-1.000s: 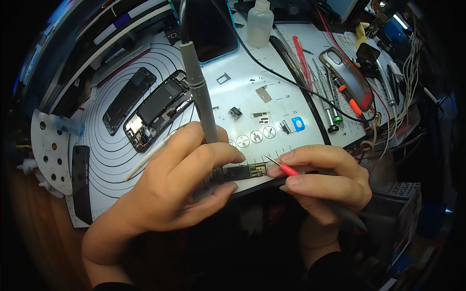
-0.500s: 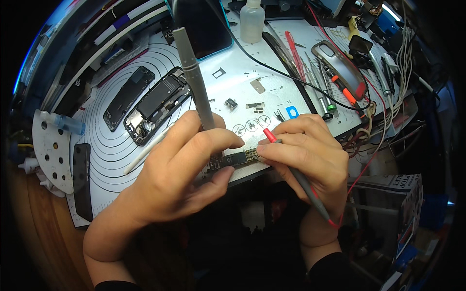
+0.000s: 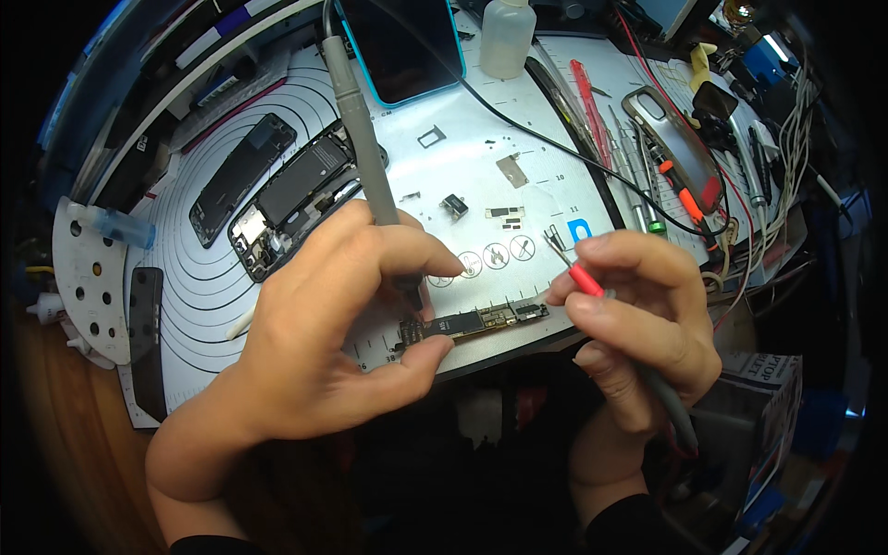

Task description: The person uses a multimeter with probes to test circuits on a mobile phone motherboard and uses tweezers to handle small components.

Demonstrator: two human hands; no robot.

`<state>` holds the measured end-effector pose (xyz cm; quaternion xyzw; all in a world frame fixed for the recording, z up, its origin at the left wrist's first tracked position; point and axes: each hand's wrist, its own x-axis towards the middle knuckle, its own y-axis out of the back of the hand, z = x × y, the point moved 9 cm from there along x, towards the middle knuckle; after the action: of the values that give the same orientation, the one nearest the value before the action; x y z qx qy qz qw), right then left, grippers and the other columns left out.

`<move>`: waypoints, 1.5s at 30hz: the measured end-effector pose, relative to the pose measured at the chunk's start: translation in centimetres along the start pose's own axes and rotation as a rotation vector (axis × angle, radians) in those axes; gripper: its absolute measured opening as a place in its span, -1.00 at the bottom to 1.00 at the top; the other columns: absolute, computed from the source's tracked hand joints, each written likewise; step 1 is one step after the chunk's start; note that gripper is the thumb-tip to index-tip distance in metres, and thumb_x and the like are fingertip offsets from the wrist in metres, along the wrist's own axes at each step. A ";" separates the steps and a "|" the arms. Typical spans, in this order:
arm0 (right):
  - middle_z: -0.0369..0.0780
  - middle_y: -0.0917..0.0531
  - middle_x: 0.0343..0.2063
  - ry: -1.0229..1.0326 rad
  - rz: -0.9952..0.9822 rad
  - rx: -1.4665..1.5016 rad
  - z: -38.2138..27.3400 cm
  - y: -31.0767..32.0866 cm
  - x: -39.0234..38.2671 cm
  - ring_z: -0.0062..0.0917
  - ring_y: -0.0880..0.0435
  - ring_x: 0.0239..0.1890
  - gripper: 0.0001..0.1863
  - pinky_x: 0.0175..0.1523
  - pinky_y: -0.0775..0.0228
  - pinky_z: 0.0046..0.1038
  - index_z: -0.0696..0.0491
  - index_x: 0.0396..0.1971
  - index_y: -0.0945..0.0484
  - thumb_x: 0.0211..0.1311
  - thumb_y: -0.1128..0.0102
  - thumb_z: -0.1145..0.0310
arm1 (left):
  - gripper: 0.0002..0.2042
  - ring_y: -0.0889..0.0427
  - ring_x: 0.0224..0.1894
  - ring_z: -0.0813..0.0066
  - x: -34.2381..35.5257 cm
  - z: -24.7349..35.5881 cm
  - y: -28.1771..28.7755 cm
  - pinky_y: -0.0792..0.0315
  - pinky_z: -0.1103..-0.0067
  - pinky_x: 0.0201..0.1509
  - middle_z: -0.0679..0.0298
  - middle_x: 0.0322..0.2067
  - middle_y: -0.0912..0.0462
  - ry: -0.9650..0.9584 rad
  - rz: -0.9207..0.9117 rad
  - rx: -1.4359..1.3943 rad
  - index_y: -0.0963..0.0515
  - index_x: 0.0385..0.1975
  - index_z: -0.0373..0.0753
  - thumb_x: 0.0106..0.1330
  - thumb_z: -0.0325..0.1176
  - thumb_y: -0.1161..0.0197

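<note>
My left hand (image 3: 314,342) has its fingers curled round an upright grey probe (image 3: 359,129), whose lower end comes down to the left part of a long, narrow circuit board (image 3: 467,324). The thumb is at that board's lower edge. My right hand (image 3: 652,333) grips a second probe with a red collar (image 3: 585,279), its bare metal tip pointing up-left, raised above and to the right of the board's right end. Beyond the board lie small metal shields (image 3: 505,213), a small black part (image 3: 453,205) and a card tray (image 3: 431,137).
Back left lie an opened phone (image 3: 291,199) and a dark phone panel (image 3: 239,180). At the back are a blue-edged phone (image 3: 402,51) and a squeeze bottle (image 3: 506,44). Screwdrivers (image 3: 675,194), tweezers and cables crowd the right. A white holed stand (image 3: 91,296) is at the far left.
Half a second ago my right fingers covered the board's right end; now they have pulled back rightward, showing the probe's tip and that end. My left hand still holds the grey probe over the board.
</note>
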<state>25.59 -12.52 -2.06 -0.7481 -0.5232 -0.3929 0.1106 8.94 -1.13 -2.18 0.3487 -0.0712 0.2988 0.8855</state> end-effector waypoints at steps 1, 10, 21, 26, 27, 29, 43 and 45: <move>0.09 -0.72 -0.03 -0.015 -0.096 -0.021 -0.4 0.3 0.3 -0.28 -0.80 -0.20 -0.71 -0.04 -0.70 -0.32 0.14 -0.09 -0.77 0.34 -0.51 0.25 | -0.49 -0.65 -0.18 0.43 0.1 0.0 0.1 -0.44 0.51 -0.04 0.19 -0.19 -0.59 0.004 -0.005 0.000 -0.59 0.06 -0.29 0.05 -0.63 -0.55; -0.02 -0.75 0.04 0.024 -0.301 0.092 0.0 -0.9 0.3 -0.20 -0.80 -0.05 -0.56 0.05 -0.69 -0.27 0.16 0.05 -0.71 0.14 -0.52 0.68 | -0.49 -0.63 -0.20 0.44 0.3 -0.4 0.3 -0.39 0.52 -0.05 0.20 -0.22 -0.62 0.051 -0.028 -0.057 -0.59 0.04 -0.29 0.04 -0.61 -0.57; -0.08 -0.84 -0.20 -0.012 -0.270 0.152 0.8 -1.1 0.5 -0.14 -0.90 -0.10 -0.82 0.17 -0.73 0.06 0.04 -0.25 -0.67 0.27 -0.55 0.45 | -0.45 -0.69 -0.22 0.36 0.3 1.0 -0.3 -0.52 0.52 -0.17 0.07 -0.18 -0.67 -0.064 -0.051 0.077 -0.60 0.06 -0.30 0.01 -0.61 -0.64; 0.01 -0.77 -0.02 0.094 -0.390 0.229 1.3 -1.5 0.1 -0.09 -0.86 0.02 -0.63 0.25 -0.72 0.06 0.21 -0.03 -0.69 0.14 -0.55 0.63 | -0.43 -0.70 -0.21 0.31 -0.1 1.7 -0.4 -0.56 0.51 -0.20 0.06 -0.19 -0.67 -0.129 -0.048 0.204 -0.61 0.08 -0.30 0.01 -0.59 -0.67; 0.02 -0.78 -0.04 0.083 -0.436 0.232 1.3 -1.6 0.5 -0.09 -0.86 0.01 -0.63 0.24 -0.73 0.06 0.22 -0.03 -0.69 0.14 -0.55 0.63 | -0.43 -0.70 -0.21 0.31 -0.1 1.6 -0.3 -0.56 0.51 -0.20 0.06 -0.19 -0.66 -0.124 -0.050 0.216 -0.61 0.08 -0.30 0.01 -0.59 -0.68; 0.03 -0.78 -0.07 0.072 -0.478 0.212 0.9 -1.6 0.5 -0.08 -0.86 -0.01 -0.67 0.22 -0.74 0.04 0.23 -0.07 -0.70 0.15 -0.55 0.63 | -0.43 -0.70 -0.22 0.31 0.0 1.8 -0.5 -0.56 0.51 -0.20 0.07 -0.19 -0.66 -0.131 -0.051 0.198 -0.61 0.07 -0.30 0.01 -0.60 -0.68; 0.05 -0.80 -0.20 0.261 -0.402 0.141 0.4 -2.0 -0.6 -0.08 -0.87 -0.05 -0.86 0.15 -0.80 -0.06 0.30 -0.28 -0.69 0.21 -0.49 0.64 | -0.36 -0.70 -0.20 0.46 0.0 0.5 -0.3 -0.56 0.57 -0.11 0.11 -0.05 -0.53 -0.012 -0.067 0.041 -0.55 0.17 -0.31 0.04 -0.66 -0.67; 0.05 -0.80 -0.20 0.256 -0.411 0.136 0.3 -2.0 -0.6 -0.08 -0.87 -0.05 -0.86 0.15 -0.80 -0.06 0.30 -0.28 -0.69 0.21 -0.49 0.63 | -0.36 -0.70 -0.20 0.46 0.0 0.4 -0.3 -0.55 0.57 -0.11 0.11 -0.04 -0.53 -0.001 -0.074 0.043 -0.55 0.18 -0.30 0.04 -0.65 -0.67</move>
<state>23.90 -11.84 -3.18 -0.5609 -0.6715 -0.4624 0.1437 9.18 -1.59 -2.07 0.3702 -0.0523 0.2669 0.8883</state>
